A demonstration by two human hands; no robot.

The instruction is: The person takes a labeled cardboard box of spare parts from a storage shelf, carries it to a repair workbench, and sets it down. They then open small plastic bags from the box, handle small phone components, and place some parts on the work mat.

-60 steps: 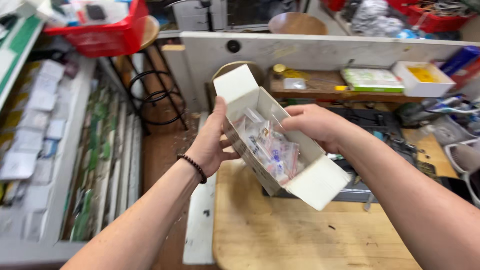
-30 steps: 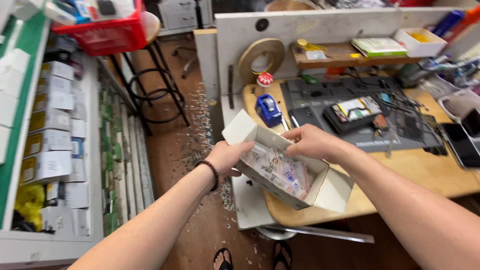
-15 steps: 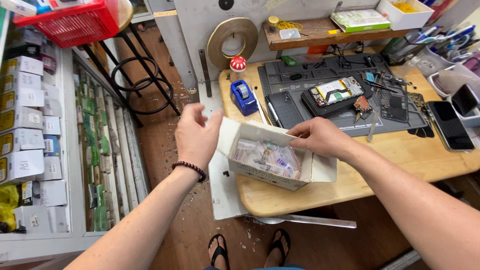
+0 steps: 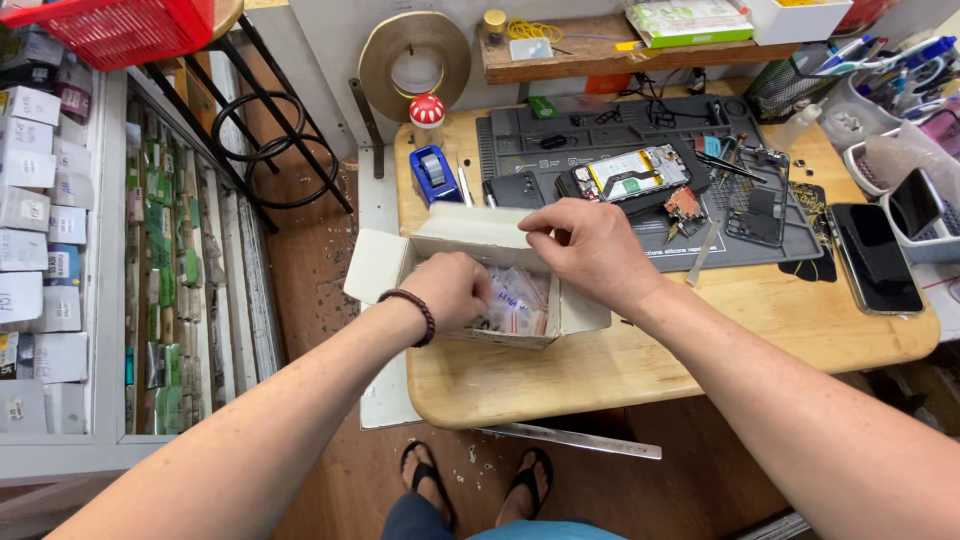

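1. Far to my left stands a shelf (image 4: 60, 230) packed with small white boxes and green packets; it is well apart from my work and I am not touching it.
2. My left hand (image 4: 455, 290) is dipped into the open white cardboard box (image 4: 470, 235), fingers curled down among the packets. Whether they pinch one or only rake through them I cannot tell, since my knuckles hide the tips.
3. The clear plastic packets (image 4: 520, 300) lie loose and overlapping inside the box. I judge them light, thin, slippery against each other and easily creased, so a fingertip pinch at a corner or edge looks safest.
4. The box sits at the front left of the wooden table (image 4: 700, 340), its left flap hanging past the edge. It looks light and thin-walled, likely to slide or buckle, so I would hold it by the rim.
5. My right hand (image 4: 590, 250) does that: fingers pressed together over the far rim and flap, steadying it.
6. Behind the box is a blue tape dispenser (image 4: 433, 173), then a grey work mat (image 4: 640, 170) crowded with phone parts and tools.
7. At the right lies a dark phone (image 4: 875, 255); the bare strip of table is narrow.
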